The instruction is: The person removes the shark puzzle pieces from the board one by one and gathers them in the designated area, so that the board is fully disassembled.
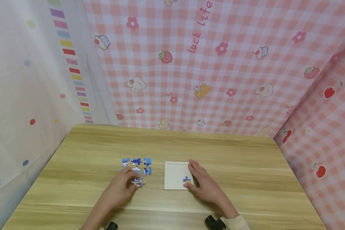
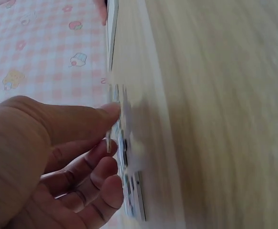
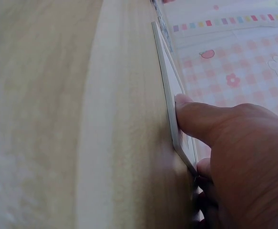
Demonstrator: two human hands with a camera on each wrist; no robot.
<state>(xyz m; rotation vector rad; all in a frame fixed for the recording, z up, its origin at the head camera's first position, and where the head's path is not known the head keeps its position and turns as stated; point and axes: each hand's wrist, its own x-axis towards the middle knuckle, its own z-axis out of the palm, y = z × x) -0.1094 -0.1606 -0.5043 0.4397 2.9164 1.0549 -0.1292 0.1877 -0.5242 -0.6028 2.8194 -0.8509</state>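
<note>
My left hand (image 1: 121, 185) is over a cluster of blue jigsaw pieces (image 1: 136, 161) on the left. Its thumb and fingertips pinch a thin jigsaw piece (image 2: 108, 144), seen edge-on in the left wrist view. Close by the fingers in the head view lies a blue and yellow piece (image 1: 138, 182). A white square puzzle tray (image 1: 175, 175) sits right of the cluster, with one blue and orange piece (image 1: 186, 180) in its lower right corner. My right hand (image 1: 205, 185) rests along the tray's right side, fingers extended and thumb touching the lower right corner.
The wooden table (image 1: 233, 159) runs back to a pink checked curtain (image 1: 184, 73). A white dotted cloth (image 1: 40, 89) hangs at the left, and more checked cloth (image 1: 327, 137) at the right. A black wrist device (image 1: 215, 222) shows by the right sleeve.
</note>
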